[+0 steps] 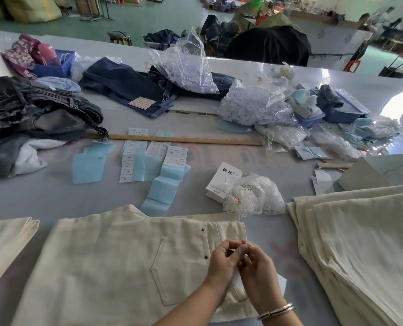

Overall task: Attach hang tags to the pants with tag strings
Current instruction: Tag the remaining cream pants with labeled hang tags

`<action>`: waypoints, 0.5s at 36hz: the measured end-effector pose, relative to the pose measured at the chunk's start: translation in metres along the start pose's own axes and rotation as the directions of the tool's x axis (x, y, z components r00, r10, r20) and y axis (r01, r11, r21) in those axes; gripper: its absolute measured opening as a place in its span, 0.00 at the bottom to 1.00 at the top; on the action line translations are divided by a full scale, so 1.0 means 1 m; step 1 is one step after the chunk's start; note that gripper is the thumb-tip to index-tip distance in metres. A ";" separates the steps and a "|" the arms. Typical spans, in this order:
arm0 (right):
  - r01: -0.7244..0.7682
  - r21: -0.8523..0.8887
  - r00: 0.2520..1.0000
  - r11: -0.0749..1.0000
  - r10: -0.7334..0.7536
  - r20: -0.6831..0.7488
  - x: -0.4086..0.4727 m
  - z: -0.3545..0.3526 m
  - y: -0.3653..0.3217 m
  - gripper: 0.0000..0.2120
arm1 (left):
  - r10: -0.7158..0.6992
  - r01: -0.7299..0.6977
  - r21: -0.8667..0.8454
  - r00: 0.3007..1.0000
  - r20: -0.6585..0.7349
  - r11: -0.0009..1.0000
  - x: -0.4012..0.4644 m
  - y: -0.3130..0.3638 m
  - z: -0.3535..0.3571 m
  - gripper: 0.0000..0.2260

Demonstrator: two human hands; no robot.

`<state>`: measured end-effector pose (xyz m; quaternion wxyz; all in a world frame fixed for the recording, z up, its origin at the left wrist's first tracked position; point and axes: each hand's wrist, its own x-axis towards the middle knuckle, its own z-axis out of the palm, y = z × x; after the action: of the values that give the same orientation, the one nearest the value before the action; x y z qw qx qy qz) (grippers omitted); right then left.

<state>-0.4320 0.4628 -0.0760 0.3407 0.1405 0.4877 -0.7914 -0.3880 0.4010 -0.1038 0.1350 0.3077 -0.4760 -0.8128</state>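
Observation:
Cream pants point(115, 260) lie flat in front of me, back pocket up, waistband toward the right. My left hand point(221, 262) and my right hand point(257, 267) meet over the waistband, fingers curled together and pinching something small between them, probably a tag string; it is too small to tell. A white hang tag point(239, 282) shows under my hands. A stack of hang tags point(221, 182) with black characters lies beyond the pants. Next to it is a clear bag of white tag strings point(252, 198).
A pile of folded cream pants point(360, 243) lies at the right, another folded piece point(5, 241) at the left. Size stickers and blue backing strips point(158, 165) lie mid-table before a wooden ruler point(184, 139). Dark jeans point(36, 114) and plastic bags point(254, 107) lie behind.

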 end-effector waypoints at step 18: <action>0.315 -0.515 0.918 0.797 -0.394 -0.049 -0.006 0.025 0.024 0.10 | 0.392 0.462 0.725 0.625 -0.675 0.512 -0.002 0.071 -0.273 0.27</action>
<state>-0.4091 0.4367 -0.0767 0.1720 0.0146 0.7168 -0.6755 -0.2199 0.1774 -0.1401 0.1368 0.6611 -0.6947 -0.2483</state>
